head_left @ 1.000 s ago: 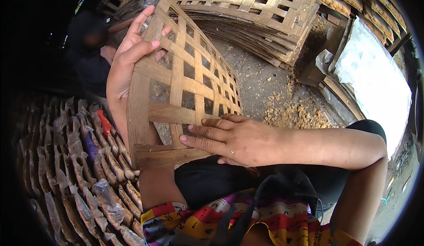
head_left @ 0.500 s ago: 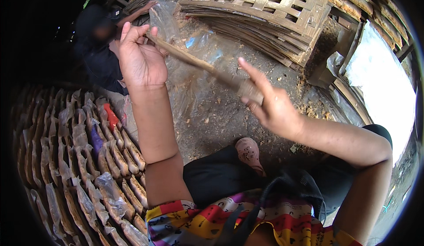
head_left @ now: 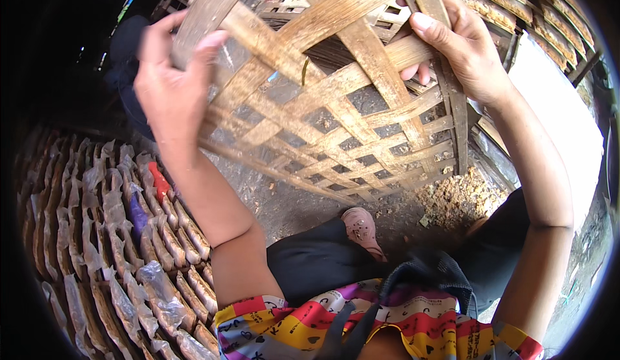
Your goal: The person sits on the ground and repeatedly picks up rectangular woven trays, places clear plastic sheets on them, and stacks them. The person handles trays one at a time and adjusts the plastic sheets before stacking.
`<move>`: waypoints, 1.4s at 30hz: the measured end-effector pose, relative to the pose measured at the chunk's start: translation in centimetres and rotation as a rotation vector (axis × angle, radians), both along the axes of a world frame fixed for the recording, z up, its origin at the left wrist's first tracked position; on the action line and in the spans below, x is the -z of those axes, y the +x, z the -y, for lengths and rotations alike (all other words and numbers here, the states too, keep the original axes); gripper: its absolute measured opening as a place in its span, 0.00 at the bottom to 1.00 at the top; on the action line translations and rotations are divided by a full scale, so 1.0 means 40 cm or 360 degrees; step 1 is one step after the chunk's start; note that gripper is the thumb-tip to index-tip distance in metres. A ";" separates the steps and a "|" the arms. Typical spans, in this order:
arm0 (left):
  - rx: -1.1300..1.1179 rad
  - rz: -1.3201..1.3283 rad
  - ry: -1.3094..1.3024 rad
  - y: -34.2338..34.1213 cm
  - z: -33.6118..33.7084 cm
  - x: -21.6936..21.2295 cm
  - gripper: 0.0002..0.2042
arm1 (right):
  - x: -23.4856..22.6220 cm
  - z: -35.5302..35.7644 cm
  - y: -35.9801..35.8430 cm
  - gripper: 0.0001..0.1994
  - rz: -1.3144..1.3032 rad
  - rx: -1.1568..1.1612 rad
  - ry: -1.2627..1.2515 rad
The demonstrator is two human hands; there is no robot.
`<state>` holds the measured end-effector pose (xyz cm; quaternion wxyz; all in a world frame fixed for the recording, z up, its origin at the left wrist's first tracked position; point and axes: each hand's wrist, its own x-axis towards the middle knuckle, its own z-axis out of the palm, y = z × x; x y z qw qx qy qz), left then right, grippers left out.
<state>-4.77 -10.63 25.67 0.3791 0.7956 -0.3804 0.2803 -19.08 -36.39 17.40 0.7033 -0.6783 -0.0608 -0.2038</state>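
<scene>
A woven bamboo tray [head_left: 368, 69] with wide gaps between its strips is raised in front of me, its lattice face turned toward me. My left hand [head_left: 169, 79] is closed on its upper left edge, thumb in front, and is somewhat blurred. On the opposite edge, my right hand [head_left: 470, 56] grips the tray with the thumb on the near side; some fingertips show behind through a gap. A small dark green sliver [head_left: 305, 71] sits on the lattice. Behind the tray, the stack of similar trays is mostly hidden.
Upright rows of plastic-wrapped slabs [head_left: 116, 231] fill the left. A crumbly tan heap [head_left: 465, 198] lies on the floor near my knee. Layered filled trays [head_left: 504, 5] and a bright white sheet [head_left: 555, 108] stand right. A person in dark clothes [head_left: 126, 50] is partly hidden upper left.
The tray has swung from nearly edge-on to facing me. My right hand has moved up and right onto its side edge; my left hand has shifted slightly left.
</scene>
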 end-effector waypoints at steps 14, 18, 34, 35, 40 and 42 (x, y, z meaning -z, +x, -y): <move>-0.0360 -0.0370 -0.1126 0.181 -0.300 -0.037 0.25 | -0.076 0.371 -0.224 0.41 -0.0702 -0.0014 -0.0396; -0.0378 -0.0662 -0.1203 0.183 -0.239 -0.035 0.30 | -0.113 0.419 -0.391 0.38 -0.0663 0.0683 -0.0442; 0.1369 -0.2151 -0.0567 -0.213 0.874 0.319 0.14 | 0.134 0.881 -1.178 0.36 -0.1201 0.2550 0.0161; 0.1377 -0.2200 -0.0482 -0.257 0.936 0.359 0.15 | 0.181 0.928 -1.279 0.36 -0.1280 0.2487 0.0240; 0.1176 -0.2240 -0.0048 -0.236 1.125 0.606 0.13 | 0.318 0.972 -1.329 0.31 -0.1291 0.2633 0.0425; 0.1093 -0.2159 0.0037 -0.257 1.147 0.650 0.07 | 0.345 0.956 -1.311 0.26 -0.1375 0.2610 0.0417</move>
